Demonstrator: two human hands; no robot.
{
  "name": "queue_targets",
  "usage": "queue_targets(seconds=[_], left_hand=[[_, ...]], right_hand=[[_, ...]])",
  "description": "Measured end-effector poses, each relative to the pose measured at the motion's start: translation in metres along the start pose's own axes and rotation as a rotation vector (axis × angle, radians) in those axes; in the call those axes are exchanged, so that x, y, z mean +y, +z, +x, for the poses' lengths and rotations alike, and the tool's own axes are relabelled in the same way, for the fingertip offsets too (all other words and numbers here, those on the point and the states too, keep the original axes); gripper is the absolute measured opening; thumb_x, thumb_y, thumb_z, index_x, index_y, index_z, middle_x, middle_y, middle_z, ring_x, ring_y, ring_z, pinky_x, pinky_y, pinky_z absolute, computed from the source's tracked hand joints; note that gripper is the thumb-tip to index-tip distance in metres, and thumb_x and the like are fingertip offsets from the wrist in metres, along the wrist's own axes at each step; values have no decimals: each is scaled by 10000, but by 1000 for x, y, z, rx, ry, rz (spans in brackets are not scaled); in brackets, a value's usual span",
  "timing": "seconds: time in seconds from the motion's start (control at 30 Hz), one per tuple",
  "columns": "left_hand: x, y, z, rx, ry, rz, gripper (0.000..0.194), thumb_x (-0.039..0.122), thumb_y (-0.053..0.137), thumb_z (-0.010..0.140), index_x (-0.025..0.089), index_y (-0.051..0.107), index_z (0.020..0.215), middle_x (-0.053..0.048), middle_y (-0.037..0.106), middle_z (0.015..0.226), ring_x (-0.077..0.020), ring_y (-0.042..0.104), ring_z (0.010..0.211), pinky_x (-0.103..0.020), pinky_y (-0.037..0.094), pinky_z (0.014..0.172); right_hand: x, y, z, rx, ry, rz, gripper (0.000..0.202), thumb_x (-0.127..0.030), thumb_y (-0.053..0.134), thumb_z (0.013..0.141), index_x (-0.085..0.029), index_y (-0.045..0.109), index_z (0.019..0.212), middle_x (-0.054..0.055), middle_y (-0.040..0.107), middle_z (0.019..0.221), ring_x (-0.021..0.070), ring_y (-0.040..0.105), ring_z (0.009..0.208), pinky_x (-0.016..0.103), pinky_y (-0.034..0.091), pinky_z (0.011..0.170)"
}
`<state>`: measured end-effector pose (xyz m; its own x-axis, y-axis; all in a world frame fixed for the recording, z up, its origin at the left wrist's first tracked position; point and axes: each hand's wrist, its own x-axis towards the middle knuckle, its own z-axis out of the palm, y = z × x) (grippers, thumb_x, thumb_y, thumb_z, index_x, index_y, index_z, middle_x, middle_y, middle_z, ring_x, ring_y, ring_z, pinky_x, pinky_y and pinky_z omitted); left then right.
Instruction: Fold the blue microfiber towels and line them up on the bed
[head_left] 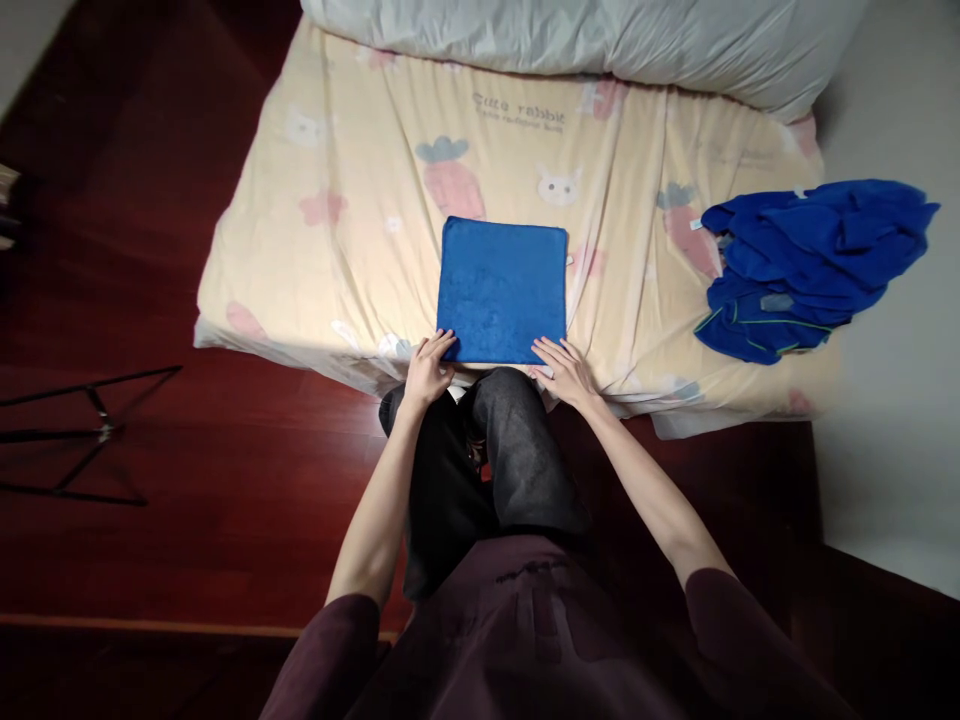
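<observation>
Your left hand (429, 368) and right hand (566, 370) rest loosely, fingers extended, on the near corners of the blue cloth (502, 290), flat by the mattress's (300, 250) near edge.

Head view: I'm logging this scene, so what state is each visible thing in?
Blue square cloth, laid flat
Left hand, open, fingertips at the cloth's near left corner
Right hand, open, fingertips at its near right corner
Blue green-trimmed fabric, crumpled
Patterned sheet, spread, wrinkled
White bedding, rumpled
Black stand, legs spread, partly out of view
</observation>
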<state>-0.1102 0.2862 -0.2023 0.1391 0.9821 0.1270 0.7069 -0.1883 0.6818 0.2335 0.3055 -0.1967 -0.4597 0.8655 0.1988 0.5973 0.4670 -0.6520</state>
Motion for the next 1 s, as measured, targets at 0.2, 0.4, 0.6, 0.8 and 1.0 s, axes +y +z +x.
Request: queue_targets(seconds=[0.2, 0.4, 0.6, 0.8, 1.0], left_hand=[[-8, 6, 4, 64, -19, -56, 620, 33, 493, 709, 217, 706, 1261, -99, 639, 1487, -294, 504, 1485, -587, 310, 1281], [-5, 4, 8, 126, -65, -159, 558, 52, 470, 685, 217, 744, 1143, -87, 701, 1395, -278, 562, 1429, -542, 391, 1254], [-4, 3, 9, 187, -96, -232, 555, 39, 458, 654, 208, 751, 1095, -90, 745, 1298, -265, 601, 1381, -523, 416, 1246], [-10, 10, 14, 268, -157, -253, 464, 58, 465, 743, 201, 740, 1087, -105, 756, 1230, -240, 638, 1313, -453, 453, 1208], [-10, 21, 21, 366, -240, -278, 250, 285, 540, 953, 191, 709, 1110, -124, 755, 1192, -239, 680, 1185, -412, 509, 1099]], right_hand=[[19, 4, -3, 147, 79, 2, 421, -256, 729, 890, -249, 740, 1311, 81, 705, 1399, 287, 647, 1341, 523, 451, 1216], [22, -2, -2, 172, 150, 99, 552, -60, 598, 795, -274, 754, 1279, 32, 726, 1366, 234, 668, 1299, 457, 500, 1193], [33, 0, 10, 250, 168, 157, 490, -48, 555, 769, -264, 803, 1133, 46, 785, 1190, 254, 705, 1177, 479, 550, 1117], [37, 13, 15, 373, 149, 124, 377, -101, 554, 843, -251, 793, 1093, 80, 771, 1119, 268, 692, 1126, 480, 550, 1086], [33, 17, 12, 446, 227, 103, 281, -234, 531, 982, -263, 764, 1136, 104, 753, 1138, 284, 654, 1161, 489, 527, 1094]])
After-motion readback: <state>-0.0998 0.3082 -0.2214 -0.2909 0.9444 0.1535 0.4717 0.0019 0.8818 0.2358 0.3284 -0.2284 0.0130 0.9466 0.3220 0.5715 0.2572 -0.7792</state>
